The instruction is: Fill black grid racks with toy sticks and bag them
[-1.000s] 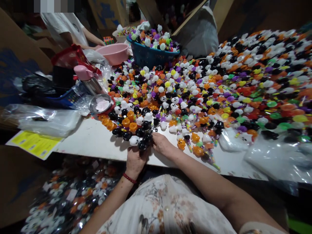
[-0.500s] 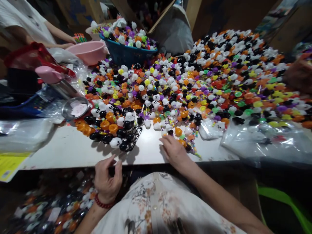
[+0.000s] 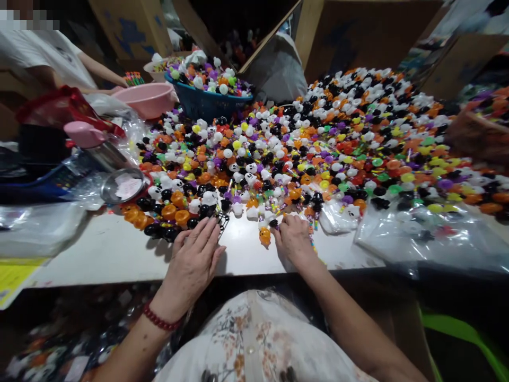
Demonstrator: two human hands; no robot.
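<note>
My left hand (image 3: 194, 260), with a red bead bracelet, lies palm down over the front of a cluster of black, orange and white figure-topped pieces (image 3: 175, 212). Its fingers are stretched out and cover part of a black rack (image 3: 224, 225). My right hand (image 3: 295, 241) rests on the white table (image 3: 242, 254), fingers bent down at the front of the big pile (image 3: 278, 154). Small dark and orange pieces touch its fingertips, and what lies under them is hidden. An orange pumpkin piece (image 3: 264, 236) lies just left of it.
Behind the pile stand a blue basin (image 3: 207, 105) and a pink basin (image 3: 145, 100). A flask (image 3: 99, 143) and a metal dish (image 3: 122, 185) are at left. Plastic bags (image 3: 429, 239) lie at right. A person in a white shirt (image 3: 51, 53) stands back left.
My left hand has moved up from the table edge onto the cluster and rack. My right hand has shifted slightly right, and an orange pumpkin piece now lies apart on its left.
</note>
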